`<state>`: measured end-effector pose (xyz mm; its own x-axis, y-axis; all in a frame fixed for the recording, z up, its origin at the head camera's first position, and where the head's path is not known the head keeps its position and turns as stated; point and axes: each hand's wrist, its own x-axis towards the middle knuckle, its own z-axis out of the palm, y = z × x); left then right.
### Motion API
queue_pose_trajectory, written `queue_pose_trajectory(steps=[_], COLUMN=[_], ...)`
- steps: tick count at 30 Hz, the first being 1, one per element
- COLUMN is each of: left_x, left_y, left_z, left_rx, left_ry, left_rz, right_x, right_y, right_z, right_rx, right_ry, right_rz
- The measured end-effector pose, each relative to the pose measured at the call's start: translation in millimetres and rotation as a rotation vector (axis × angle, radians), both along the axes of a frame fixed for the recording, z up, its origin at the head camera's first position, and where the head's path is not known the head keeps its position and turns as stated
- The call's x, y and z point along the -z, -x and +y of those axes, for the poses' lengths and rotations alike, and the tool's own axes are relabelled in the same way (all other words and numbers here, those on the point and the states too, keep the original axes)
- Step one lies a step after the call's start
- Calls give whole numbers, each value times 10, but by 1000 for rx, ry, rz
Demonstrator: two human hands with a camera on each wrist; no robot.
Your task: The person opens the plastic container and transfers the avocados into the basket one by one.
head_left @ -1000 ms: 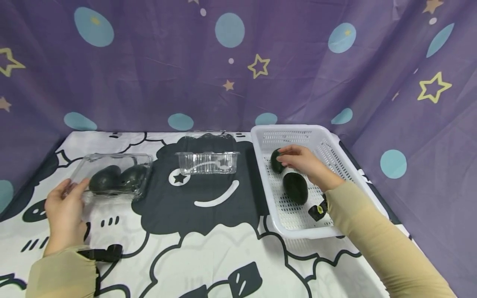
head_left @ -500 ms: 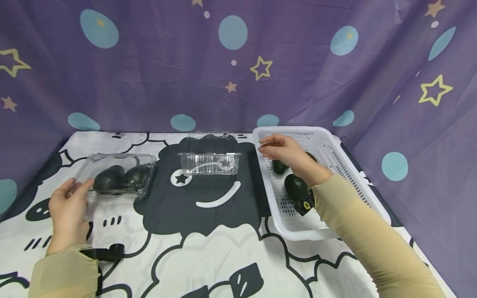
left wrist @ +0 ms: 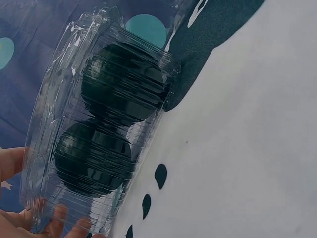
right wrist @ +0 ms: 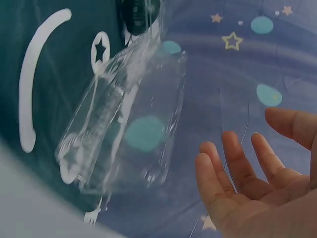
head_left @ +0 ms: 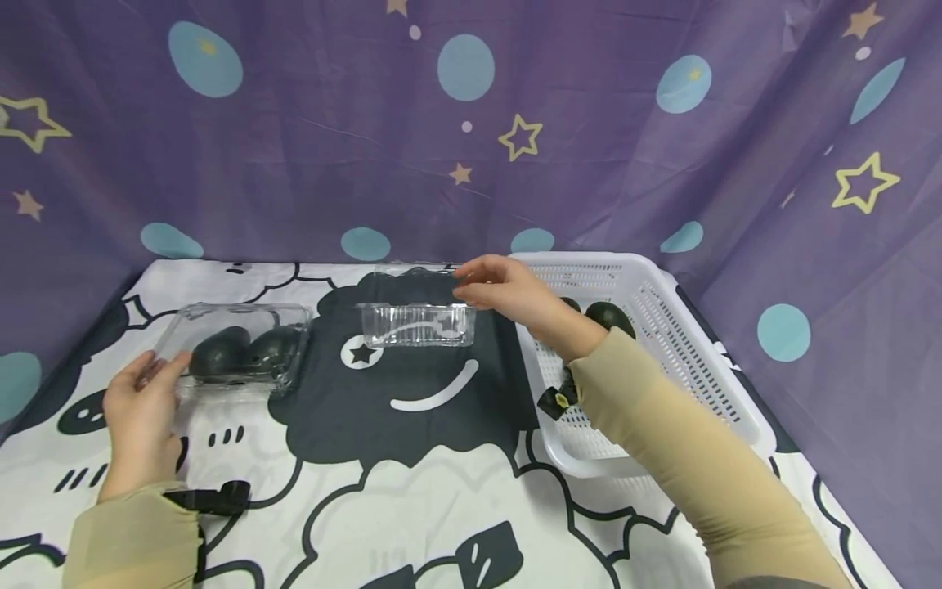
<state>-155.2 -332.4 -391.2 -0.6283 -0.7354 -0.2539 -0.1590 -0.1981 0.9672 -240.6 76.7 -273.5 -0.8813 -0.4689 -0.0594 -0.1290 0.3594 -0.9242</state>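
My left hand (head_left: 143,417) grips the left end of a clear plastic clamshell box (left wrist: 42,124), thumb and fingers on its edge. Inside lie two dark green avocados (left wrist: 91,158), side by side. My right hand (head_left: 515,298) hovers above the left rim of a white basket (head_left: 589,466), fingers spread and holding nothing. Just left of it stands a second clamshell box (head_left: 419,325) with its lid raised; in the right wrist view, that clear box (right wrist: 133,134) is apart from my fingertips. Avocados (head_left: 611,317) lie in the basket, partly hidden behind my right forearm.
A purple curtain (head_left: 331,164) with stars and dots hangs behind the table. Its tablecloth (head_left: 412,507) carries a black and white cartoon print. Black camera straps (head_left: 221,497) sit at both wrists.
My right hand has let go of an avocado in the basket, lifted, and moved left toward the raised-lid box. The left hand stays at its clamshell box.
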Motion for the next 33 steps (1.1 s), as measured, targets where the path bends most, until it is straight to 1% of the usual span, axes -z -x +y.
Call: queue_pose_trajectory(steps=[6,10,14,18,23,29,33], left_x=[-28,-20,-6,-4,-11,-9,-9], left_y=[-5,-2,5,7,17,15,16], left_z=[8,17,21,14,13,4,-5], left_rx=[1,11,21,26,22,19,17], left_ry=[-13,23,41,35,15,11,4], left_rz=[15,-24,-60,-59,-58,-59,-60], right_x=[-21,-10,2,17,46,52,47], right_y=[-18,-27,-30,-22,-15,-26,-41], right_z=[-206,-311,-414,-517,-647,-817,-938], right_rx=[-54,-95,-115,-138,-184,-232,-250], right_ry=[-4,8,-12,-31,-6,0,-24], right_rz=[20,16,9,6,-2,32,61])
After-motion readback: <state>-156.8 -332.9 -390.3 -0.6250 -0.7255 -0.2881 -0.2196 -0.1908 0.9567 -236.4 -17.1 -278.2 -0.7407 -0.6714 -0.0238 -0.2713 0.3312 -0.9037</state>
